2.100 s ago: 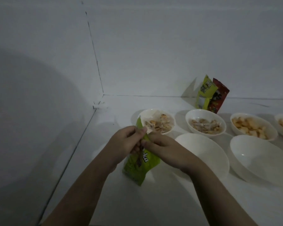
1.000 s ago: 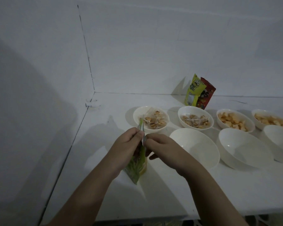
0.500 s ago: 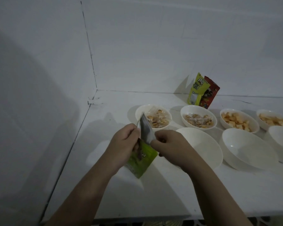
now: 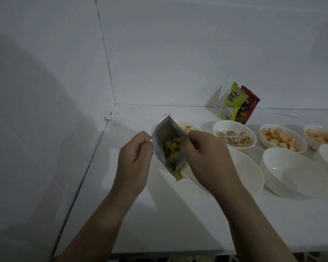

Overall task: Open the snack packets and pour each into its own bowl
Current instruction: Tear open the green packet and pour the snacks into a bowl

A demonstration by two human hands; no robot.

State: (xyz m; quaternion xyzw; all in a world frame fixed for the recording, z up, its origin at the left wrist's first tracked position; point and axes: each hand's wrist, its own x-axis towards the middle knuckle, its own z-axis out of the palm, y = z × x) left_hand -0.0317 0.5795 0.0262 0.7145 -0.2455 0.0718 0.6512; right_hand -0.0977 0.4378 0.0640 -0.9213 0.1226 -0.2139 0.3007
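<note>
Packet [image 4: 170,146] mouth spread — pinched between left hand [image 4: 134,157], right hand [image 4: 206,157] fingers [image 4: 187,143]

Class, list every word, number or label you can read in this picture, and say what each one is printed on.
"300": top of the yellow-green packet standing by the back wall.
"PS": end of a larger word on the red packet behind it; the rest is hidden.
Yellow-green packet's white panel: too small to read.
Open packet in the hands: no print readable.
</note>
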